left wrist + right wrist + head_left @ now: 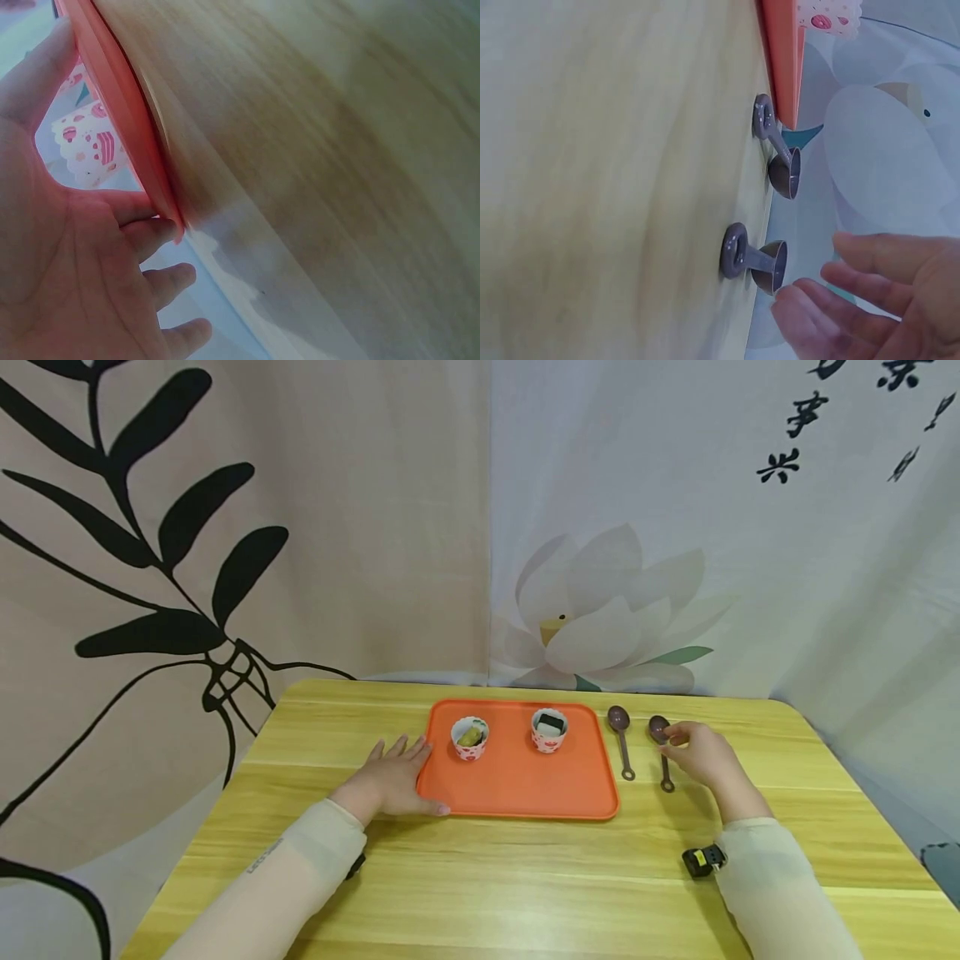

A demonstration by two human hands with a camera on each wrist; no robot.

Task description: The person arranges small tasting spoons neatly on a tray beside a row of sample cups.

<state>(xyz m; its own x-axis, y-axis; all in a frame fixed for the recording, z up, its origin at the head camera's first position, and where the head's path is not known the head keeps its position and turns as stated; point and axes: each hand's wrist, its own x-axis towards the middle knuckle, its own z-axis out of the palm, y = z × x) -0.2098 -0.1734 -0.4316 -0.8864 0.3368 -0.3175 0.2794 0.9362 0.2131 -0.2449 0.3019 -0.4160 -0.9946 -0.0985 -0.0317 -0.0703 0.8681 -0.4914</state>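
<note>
Head view, tray: An orange tray [525, 785] lies flat on a wooden table [525, 893]. It looks like stiff, smooth plastic, probably light; the raised rim offers the best hold.
Head view, cups: A left cup [470, 752] and a right cup [547, 744] stand on the tray, patterned and filled. Their walls look like thin paper, likely to dent if squeezed.
Head view, spoons: To the tray's right, on the table, lie an inner spoon [618, 720] and an outer spoon [657, 727], both brown.
Head view, hands: The left hand [390, 781] spreads wide at the tray's left edge. The right hand [703, 756] is at the outer spoon's bowl, fingers bent.
Left wrist view, left hand: Thumb and nearest fingertips meet the tray's rim; the other fingers stand loose.
Right wrist view, right hand: Thumb and fingers are parted, just beside the outer spoon; whether they touch it, I cannot tell.
Right wrist view, outer spoon: It seems light, rigid and slick. The rounded bowl could slip; the slim handle looks surer to pinch.
</note>
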